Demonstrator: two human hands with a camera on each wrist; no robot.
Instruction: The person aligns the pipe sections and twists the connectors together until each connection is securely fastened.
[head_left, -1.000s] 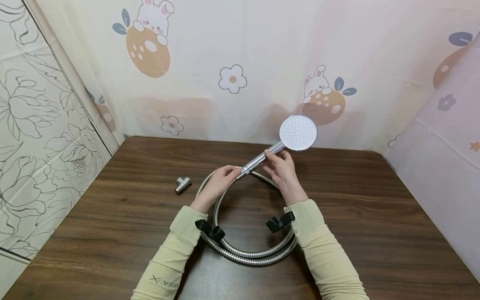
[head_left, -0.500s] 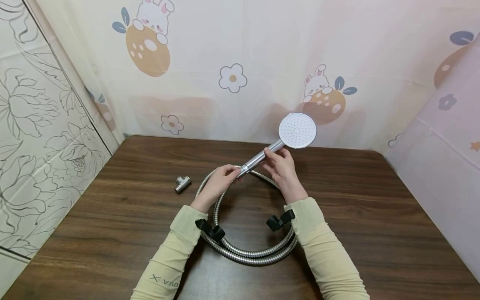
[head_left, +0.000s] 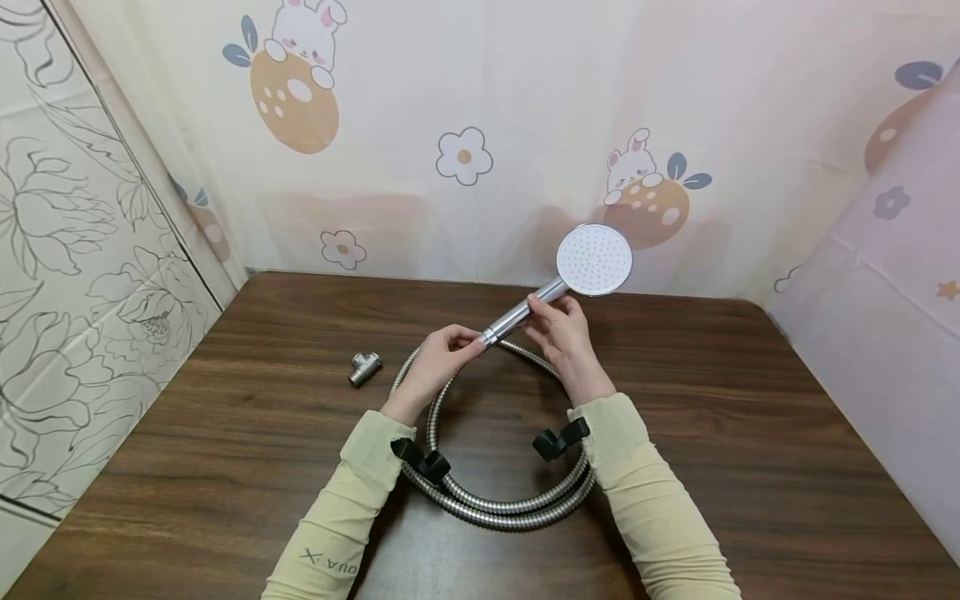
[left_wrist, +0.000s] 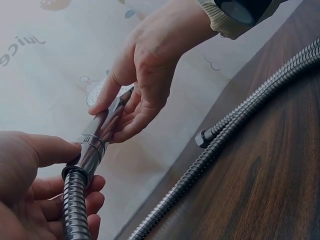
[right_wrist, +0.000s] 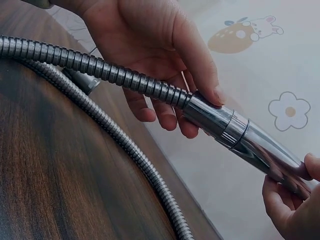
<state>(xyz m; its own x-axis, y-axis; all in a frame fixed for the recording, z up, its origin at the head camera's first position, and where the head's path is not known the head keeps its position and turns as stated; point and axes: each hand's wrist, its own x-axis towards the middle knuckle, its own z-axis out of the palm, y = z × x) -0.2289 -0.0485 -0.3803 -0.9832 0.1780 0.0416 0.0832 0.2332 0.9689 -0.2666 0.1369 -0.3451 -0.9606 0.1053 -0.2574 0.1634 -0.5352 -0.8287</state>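
Observation:
A chrome hand shower [head_left: 595,259], its round white face toward me, is held tilted above the table's far part. My right hand [head_left: 566,342] grips its handle [right_wrist: 270,157] between thumb and fingers. At the handle's lower end, my left hand [head_left: 438,362] pinches the chrome hose connector [left_wrist: 90,156], thumb on one side and fingers beneath. The connector meets the handle with no visible gap. From it runs a ribbed metal shower hose [head_left: 502,521], coiled on the table under my wrists. The hose's other end, with a hex nut [left_wrist: 201,139], shows in the left wrist view.
A small metal T-shaped fitting [head_left: 365,367] lies on the brown wooden table [head_left: 750,450], left of the coil. A patterned curtain [head_left: 480,83] hangs behind the far edge. Black wrist mounts [head_left: 561,442] sit close above the hose.
The hand shower has risen slightly, with both hands staying on it. My left thumb and fingers have shifted a little on the connector. The coil and fitting stay where they were.

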